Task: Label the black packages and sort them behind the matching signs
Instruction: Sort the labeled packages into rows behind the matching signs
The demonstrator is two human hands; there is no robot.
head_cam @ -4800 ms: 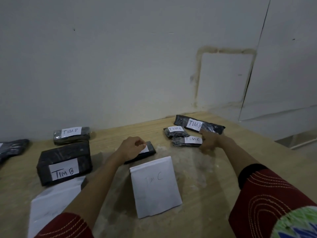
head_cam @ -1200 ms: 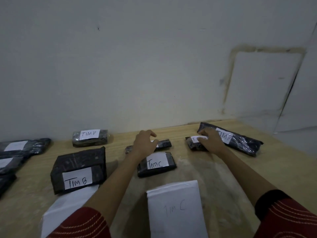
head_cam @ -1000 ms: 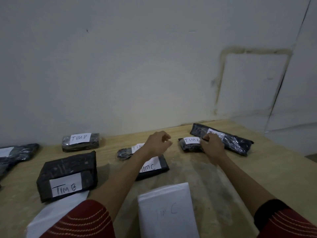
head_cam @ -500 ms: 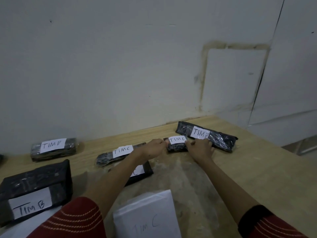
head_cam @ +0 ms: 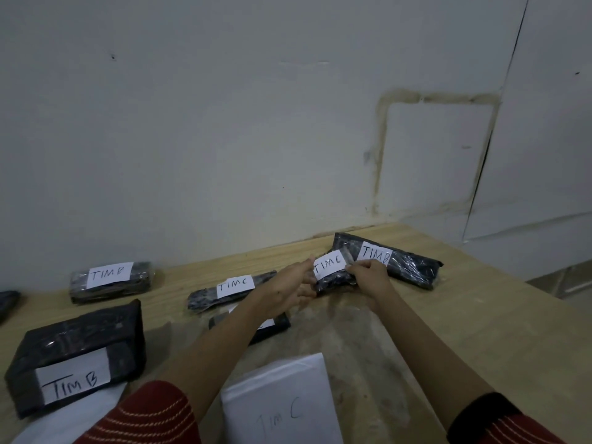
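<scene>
A small black package labelled TIM C [head_cam: 330, 270] is held just above the wooden table [head_cam: 499, 331] between both hands. My left hand [head_cam: 288, 290] grips its left end and my right hand [head_cam: 368, 277] pinches its right end. Behind it lies a long black package labelled TIM B [head_cam: 407, 262]. Two more TIM C packages, a long one [head_cam: 230, 288] and a flat one [head_cam: 275, 325] partly hidden by my left forearm, lie behind the white TIM C sign [head_cam: 282, 408].
At the left stand a big black package labelled TIM B [head_cam: 73, 357] and a smaller TIM B package [head_cam: 110, 280] near the wall. A white sheet [head_cam: 89, 411] pokes out under the big one. Another dark package [head_cam: 8, 302] shows at the far left edge.
My left hand left the middle packages and joined my right hand on the small TIM C package, which now sits raised between both hands.
</scene>
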